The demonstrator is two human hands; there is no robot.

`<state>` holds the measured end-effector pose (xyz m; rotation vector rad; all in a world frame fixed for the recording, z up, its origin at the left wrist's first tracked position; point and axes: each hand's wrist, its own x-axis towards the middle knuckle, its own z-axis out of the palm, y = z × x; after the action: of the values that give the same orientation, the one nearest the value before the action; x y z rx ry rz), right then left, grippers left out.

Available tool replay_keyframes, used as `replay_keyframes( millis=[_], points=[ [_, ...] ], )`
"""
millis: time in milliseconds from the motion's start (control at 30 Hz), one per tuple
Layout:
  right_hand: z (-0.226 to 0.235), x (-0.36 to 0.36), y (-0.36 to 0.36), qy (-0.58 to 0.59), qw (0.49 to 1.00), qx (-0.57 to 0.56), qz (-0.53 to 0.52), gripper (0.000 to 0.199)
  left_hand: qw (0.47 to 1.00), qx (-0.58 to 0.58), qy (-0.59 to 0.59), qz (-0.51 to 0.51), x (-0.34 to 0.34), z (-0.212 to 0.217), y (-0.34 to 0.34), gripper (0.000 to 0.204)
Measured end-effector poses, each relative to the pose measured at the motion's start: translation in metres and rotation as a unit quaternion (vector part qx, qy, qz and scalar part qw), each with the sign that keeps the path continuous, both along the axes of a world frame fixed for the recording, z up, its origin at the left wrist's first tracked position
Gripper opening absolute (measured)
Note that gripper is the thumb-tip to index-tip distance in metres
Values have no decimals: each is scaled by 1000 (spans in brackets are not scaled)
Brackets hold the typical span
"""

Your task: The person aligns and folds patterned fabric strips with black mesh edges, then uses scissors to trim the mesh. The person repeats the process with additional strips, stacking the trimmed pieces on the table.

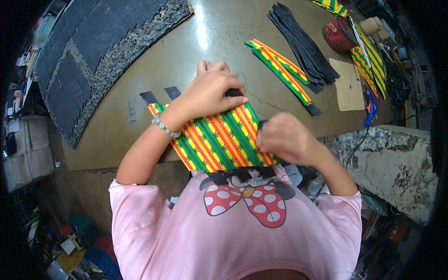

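A slanted panel of patterned strips [212,140] in green, yellow and red with dark leaf shapes lies at the table's front edge, against my shirt. Black strip ends [172,92] stick out past its far and near edges. My left hand [214,88], wearing a bead bracelet [164,125], is closed over the panel's far edge, its thumb on a black end. At the panel's right edge my right hand [289,140] is curled into a fist and blurred by motion. Something black shows by its fingertips; what it grips is hidden.
Loose patterned strips [282,72] and a pile of black strips [303,49] lie at the far right. Beyond are a red round container [338,35], a tan card [347,84] and a blue tool [371,108]. A rough dark board [107,51] covers the table's left.
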<state>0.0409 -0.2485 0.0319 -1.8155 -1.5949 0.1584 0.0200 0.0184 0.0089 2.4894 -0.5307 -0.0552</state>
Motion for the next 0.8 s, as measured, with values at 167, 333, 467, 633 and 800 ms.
replay_keyframes(
  millis=[167, 333, 467, 633, 800],
  points=[
    [-12, 50, 32, 295, 920, -171, -191, 43, 994, 53, -100, 9, 27, 11, 7, 38],
    [-18, 70, 65, 163, 960, -125, -191, 28, 960, -11, -221, 172, 11, 22, -6, 33],
    [-20, 64, 65, 237, 942, -97, -215, 25, 979, -69, -94, 165, -34, -2, -38, 41],
    [-24, 51, 48, 331, 927, 10, -174, 19, 980, 49, -69, 182, -36, -16, -44, 57],
    [-18, 13, -2, 53, 997, 24, -56, 20, 967, 163, -93, 175, -37, -13, -52, 82]
  ],
)
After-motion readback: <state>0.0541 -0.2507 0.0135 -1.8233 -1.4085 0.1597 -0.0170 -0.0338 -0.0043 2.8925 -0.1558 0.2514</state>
